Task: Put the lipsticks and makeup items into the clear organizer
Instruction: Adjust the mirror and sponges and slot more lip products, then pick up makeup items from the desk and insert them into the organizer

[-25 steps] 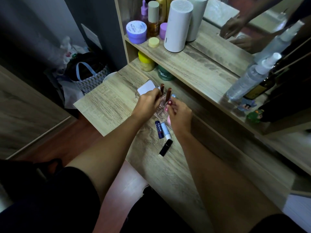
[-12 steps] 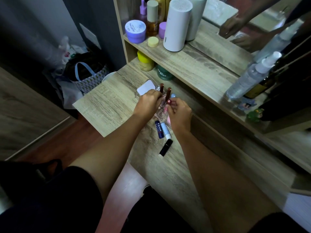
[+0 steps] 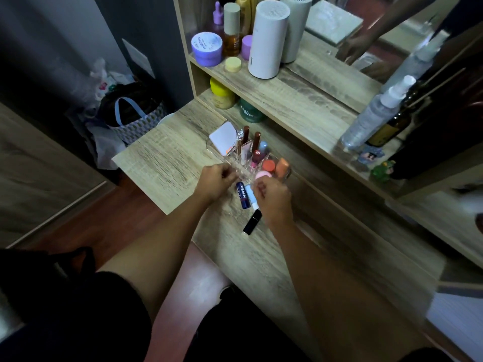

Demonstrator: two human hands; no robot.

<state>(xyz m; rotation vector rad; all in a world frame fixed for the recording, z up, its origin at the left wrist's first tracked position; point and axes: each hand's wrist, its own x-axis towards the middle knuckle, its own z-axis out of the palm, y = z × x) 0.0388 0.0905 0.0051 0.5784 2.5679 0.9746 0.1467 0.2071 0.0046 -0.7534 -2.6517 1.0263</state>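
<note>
Both hands (left, right) curled, empty afaict; lip balm light, slick — pinch mid-barrel, drop in organizer

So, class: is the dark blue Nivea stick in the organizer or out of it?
Out. The Nivea stick lies flat on the desk in front of the organizer, between the left hand and right hand.

The right hand hides the pale blue stick's three-o'clock side, and blurred curled fingers conceal any grip.

shelf overhangs organizer — desk front open
</note>
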